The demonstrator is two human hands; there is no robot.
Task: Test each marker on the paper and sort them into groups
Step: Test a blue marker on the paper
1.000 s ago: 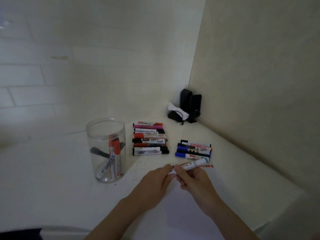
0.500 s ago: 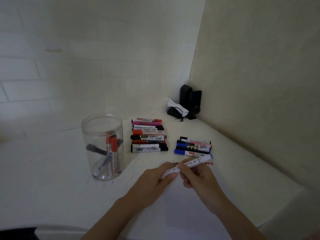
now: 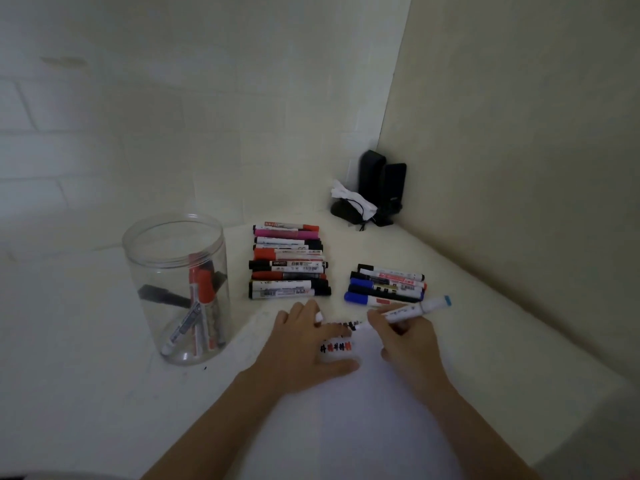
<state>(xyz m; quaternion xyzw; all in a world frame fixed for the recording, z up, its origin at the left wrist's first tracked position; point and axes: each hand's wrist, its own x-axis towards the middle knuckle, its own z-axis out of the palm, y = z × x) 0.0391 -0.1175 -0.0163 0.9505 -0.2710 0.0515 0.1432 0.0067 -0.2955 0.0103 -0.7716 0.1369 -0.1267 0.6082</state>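
My right hand (image 3: 405, 341) grips a white marker with a light-blue end (image 3: 415, 308), its uncapped tip down on the white paper (image 3: 346, 427) beside rows of red and black test marks (image 3: 336, 347). My left hand (image 3: 304, 351) lies spread on the paper's top left part, with the small white marker cap (image 3: 318, 317) pinched between its fingers. Two sorted groups lie beyond: a larger pile of red, black and pink markers (image 3: 289, 268) and a smaller pile with blue and black caps (image 3: 386, 285).
A clear plastic jar (image 3: 176, 289) with several markers inside stands at the left on the white table (image 3: 86, 341). Two black speakers (image 3: 381, 185) and a dark object with white wrapping (image 3: 349, 202) sit in the far corner. Walls close the back and right.
The cap has come off the marker. My left hand dropped flat onto the paper with the cap, and my right hand lowered the marker tip to the sheet.
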